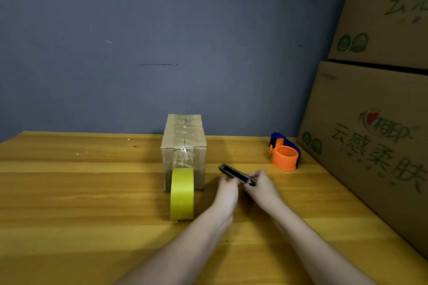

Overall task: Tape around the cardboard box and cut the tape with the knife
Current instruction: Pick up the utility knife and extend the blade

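A small cardboard box stands on the wooden table, with clear tape along its top and front. A roll of yellow tape stands on edge right in front of the box, touching it. To the right of the box, both hands hold a dark utility knife just above the table. My left hand grips the knife's middle from below. My right hand pinches its near end. Whether the blade is out cannot be seen.
An orange and blue tape dispenser sits at the back right of the table. Large printed cartons are stacked along the right edge. A grey wall rises behind the table.
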A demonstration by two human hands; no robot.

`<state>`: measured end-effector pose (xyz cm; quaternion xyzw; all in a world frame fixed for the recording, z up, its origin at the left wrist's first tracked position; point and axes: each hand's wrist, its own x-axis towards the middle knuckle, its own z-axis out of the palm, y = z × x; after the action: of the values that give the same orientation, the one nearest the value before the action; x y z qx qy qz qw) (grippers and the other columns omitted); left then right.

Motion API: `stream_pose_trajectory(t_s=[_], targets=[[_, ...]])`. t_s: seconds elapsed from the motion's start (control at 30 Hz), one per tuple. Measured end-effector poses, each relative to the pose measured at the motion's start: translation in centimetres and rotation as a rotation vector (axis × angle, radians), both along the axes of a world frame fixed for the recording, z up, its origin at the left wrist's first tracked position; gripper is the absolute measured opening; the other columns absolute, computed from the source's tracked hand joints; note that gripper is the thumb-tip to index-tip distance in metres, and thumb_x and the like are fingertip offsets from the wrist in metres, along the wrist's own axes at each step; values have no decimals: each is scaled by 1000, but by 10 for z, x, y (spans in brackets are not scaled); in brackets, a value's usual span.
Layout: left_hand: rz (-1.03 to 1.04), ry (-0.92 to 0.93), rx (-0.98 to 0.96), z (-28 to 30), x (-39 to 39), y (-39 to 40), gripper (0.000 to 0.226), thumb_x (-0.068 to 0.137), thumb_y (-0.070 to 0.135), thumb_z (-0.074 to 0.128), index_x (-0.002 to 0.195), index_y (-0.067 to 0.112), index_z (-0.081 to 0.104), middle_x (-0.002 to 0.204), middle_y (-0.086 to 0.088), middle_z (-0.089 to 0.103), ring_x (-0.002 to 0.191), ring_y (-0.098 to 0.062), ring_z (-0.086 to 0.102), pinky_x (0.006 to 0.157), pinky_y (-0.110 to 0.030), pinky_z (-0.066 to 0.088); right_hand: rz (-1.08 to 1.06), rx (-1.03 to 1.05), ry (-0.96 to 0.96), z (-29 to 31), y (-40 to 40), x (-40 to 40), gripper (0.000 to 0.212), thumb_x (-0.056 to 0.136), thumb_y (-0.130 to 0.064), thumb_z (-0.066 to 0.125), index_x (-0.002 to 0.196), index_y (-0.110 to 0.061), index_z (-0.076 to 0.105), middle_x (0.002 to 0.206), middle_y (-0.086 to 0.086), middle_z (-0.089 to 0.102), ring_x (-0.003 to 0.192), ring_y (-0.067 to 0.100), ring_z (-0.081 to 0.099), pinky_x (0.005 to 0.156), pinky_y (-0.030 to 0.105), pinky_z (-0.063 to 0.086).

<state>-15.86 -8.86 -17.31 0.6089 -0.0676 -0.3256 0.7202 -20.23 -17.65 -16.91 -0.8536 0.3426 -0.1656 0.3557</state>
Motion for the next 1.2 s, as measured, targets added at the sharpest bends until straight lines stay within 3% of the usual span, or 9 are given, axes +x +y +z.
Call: stream_pose_trajectory(t_s=[0.07, 0.13, 0.23, 0.3, 0.43, 0.53, 0.67, 0.87, 1.2], targets=[[9, 27, -67, -7, 3, -5, 48, 90, 15, 48, 137, 12, 41, 129, -14, 57, 119, -29, 53, 101, -43, 43, 101, 147, -172, -6, 6, -7, 24, 88, -6, 57, 105, -14, 42, 94, 11, 61, 55, 14, 51, 52, 25, 41], [48, 50, -129, -7, 2, -6, 31, 94, 15, 45, 123, 12, 52, 110, -17, 65, 93, -28, 62, 66, -37, 51, 160, 245, -300, -9, 14, -15, 30, 89, -2, 56, 113, -13, 43, 96, 8, 63, 48, 11, 51, 45, 19, 42], [103, -29, -195, -6, -1, -2, 23, 96, 16, 44, 116, 10, 54, 77, -13, 64, 45, -17, 55, 35, -21, 35, 232, 424, -400, -9, 21, -25, 37, 88, 2, 58, 117, -14, 41, 85, 3, 66, 42, 7, 56, 34, 16, 36], [69, -117, -216, -6, -5, 1, 18, 97, 15, 44, 112, 12, 54, 75, -9, 63, 35, -11, 49, 28, -17, 30, 255, 621, -445, -8, 21, -30, 37, 88, 2, 58, 115, -15, 40, 74, 0, 66, 41, 11, 57, 30, 17, 30], [-35, -155, -250, -8, -4, 6, 24, 93, 15, 52, 117, 16, 57, 110, -11, 70, 64, -18, 64, 33, -21, 40, 366, 967, -430, -2, 9, -38, 20, 92, -11, 45, 111, -13, 48, 81, 15, 62, 48, 18, 54, 35, 17, 23], [-38, -107, -305, -7, 0, 8, 23, 92, 9, 52, 115, 13, 56, 107, -14, 70, 56, -13, 58, 51, -22, 49, 482, 983, -416, -4, 2, -40, 26, 85, -12, 51, 111, -13, 53, 84, 13, 56, 51, 12, 47, 38, 17, 24], [-51, -68, -377, -8, 4, 10, 22, 93, 7, 50, 114, 5, 56, 102, -16, 73, 93, -25, 70, 89, -38, 54, 571, 869, -415, -8, 1, -37, 32, 86, -23, 49, 115, -11, 49, 66, -1, 48, 48, 7, 38, 42, 17, 28], [-33, -53, -456, -8, 4, 10, 21, 98, 16, 42, 108, 6, 57, 95, -16, 74, 90, -24, 71, 81, -32, 57, 497, 608, -363, -9, -1, -39, 27, 98, -21, 46, 114, -1, 52, 56, -5, 45, 42, 8, 34, 41, 18, 28], [-42, -76, -439, -11, 4, 8, 24, 96, 19, 46, 112, 10, 62, 110, -21, 69, 101, -26, 68, 86, -31, 57, 285, 333, -343, -1, -2, -43, 30, 93, -25, 53, 67, -10, 56, 36, -5, 40, 32, 9, 30, 36, 19, 24]])
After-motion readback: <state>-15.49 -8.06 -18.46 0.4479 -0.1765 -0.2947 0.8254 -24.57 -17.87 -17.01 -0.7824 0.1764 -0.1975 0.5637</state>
